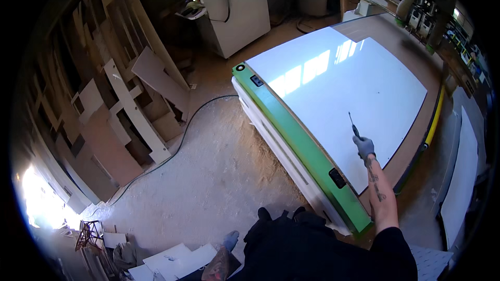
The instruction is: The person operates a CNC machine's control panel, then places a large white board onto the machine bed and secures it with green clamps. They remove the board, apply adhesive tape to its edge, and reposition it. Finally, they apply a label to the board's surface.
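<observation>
My right hand (364, 147), in a grey glove, is closed round the dark handle of a slim hand tool (355, 129). Its thin shaft points away from me, over a large glossy white panel (323, 99); whether the tip touches the panel I cannot tell. The sheet lies flat on a machine bed with a green side rail (291, 127) along its left edge. Low in the view hangs my left hand (230, 240), also gloved, beside my body above the floor. Nothing shows in it, and its fingers are too small to make out.
Wood and board offcuts (112, 119) lean at the left. A black cable (182, 138) crosses the dusty floor to the bed. Sawdust (260, 153) lies along the bed's side. A white cabinet (239, 10) stands behind, machine tooling (424, 13) at the far right, white sheets (179, 260) below left.
</observation>
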A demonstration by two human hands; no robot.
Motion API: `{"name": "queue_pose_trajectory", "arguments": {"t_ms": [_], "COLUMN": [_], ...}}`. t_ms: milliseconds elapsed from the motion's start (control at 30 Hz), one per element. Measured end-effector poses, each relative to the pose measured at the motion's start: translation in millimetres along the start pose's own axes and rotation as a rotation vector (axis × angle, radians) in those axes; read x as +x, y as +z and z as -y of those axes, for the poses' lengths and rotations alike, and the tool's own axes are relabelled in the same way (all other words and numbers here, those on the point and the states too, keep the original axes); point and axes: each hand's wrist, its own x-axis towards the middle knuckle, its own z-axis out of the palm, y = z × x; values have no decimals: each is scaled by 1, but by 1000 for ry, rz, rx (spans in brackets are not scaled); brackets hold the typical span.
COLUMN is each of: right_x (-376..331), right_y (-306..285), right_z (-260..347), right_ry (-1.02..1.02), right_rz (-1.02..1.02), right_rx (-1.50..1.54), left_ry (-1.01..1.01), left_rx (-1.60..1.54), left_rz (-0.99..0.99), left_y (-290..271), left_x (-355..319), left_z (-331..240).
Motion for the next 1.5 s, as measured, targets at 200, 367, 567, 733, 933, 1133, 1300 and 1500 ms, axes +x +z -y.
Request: {"name": "queue_pose_trajectory", "arguments": {"t_ms": [200, 367, 567, 733, 933, 1133, 1300, 1500], "right_x": [-73, -101, -105, -126, -144, -172, -184, -189], "right_y": [83, 159, 222, 224, 130, -16, -61, -68], "right_z": [-46, 22, 88, 118, 44, -67, -99, -156], "right_ry": [-293, -282, -394, -305, -169, 143, 166, -41], "right_rz": [45, 178, 161, 209, -2, -297, -214, 28], "right_rx": [-340, -443, -377, -432, -396, -285, -294, -341], "left_ry": [47, 236, 169, -42, -122, 55, 239, 321], "left_rx": [81, 8, -43, -39, 226, 240, 196, 198], "left_rz": [96, 51, 142, 227, 414, 422, 410, 410], "left_y": [-52, -68, -82, -85, -93, -66, -21, 72], "left_x": [54, 85, 77, 66, 77, 122, 157, 115], "left_z": [33, 11, -36, 1, 1, -83, -146, -196]}}
